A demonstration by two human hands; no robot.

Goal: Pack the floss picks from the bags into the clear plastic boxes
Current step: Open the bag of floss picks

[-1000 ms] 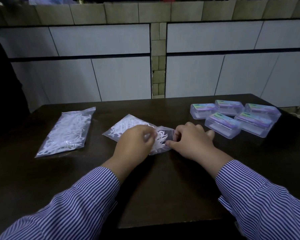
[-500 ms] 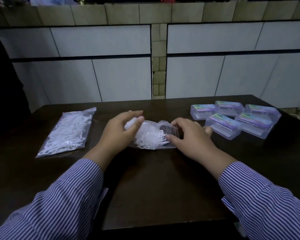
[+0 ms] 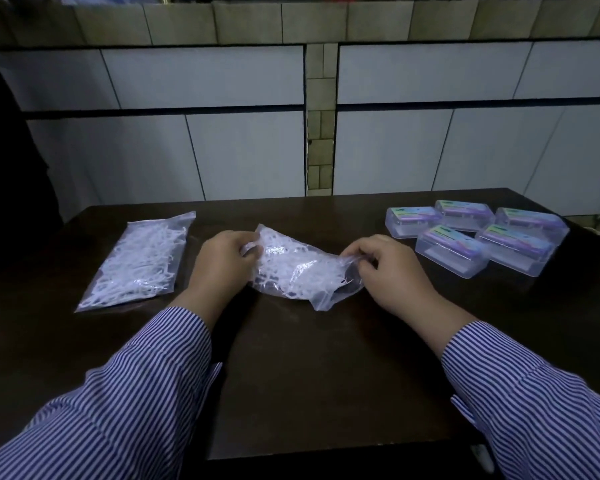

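Sealed bag of floss picks [image 3: 137,260] — flat near desk [image 3: 309,375] left edge. Centre: second bag [image 3: 298,271], left hand [image 3: 222,265] gripping one end, right hand [image 3: 392,271] pinching the other. Five clear plastic boxes [image 3: 471,240] — far right corner, lids closed.

Head view, the only one: worn camera looking forward and down across the dark table [image 3: 298,375] from its near edge, close above the forearms; wide-angle, taking in the far edge and the tiled wall [image 3: 250,150] beyond.
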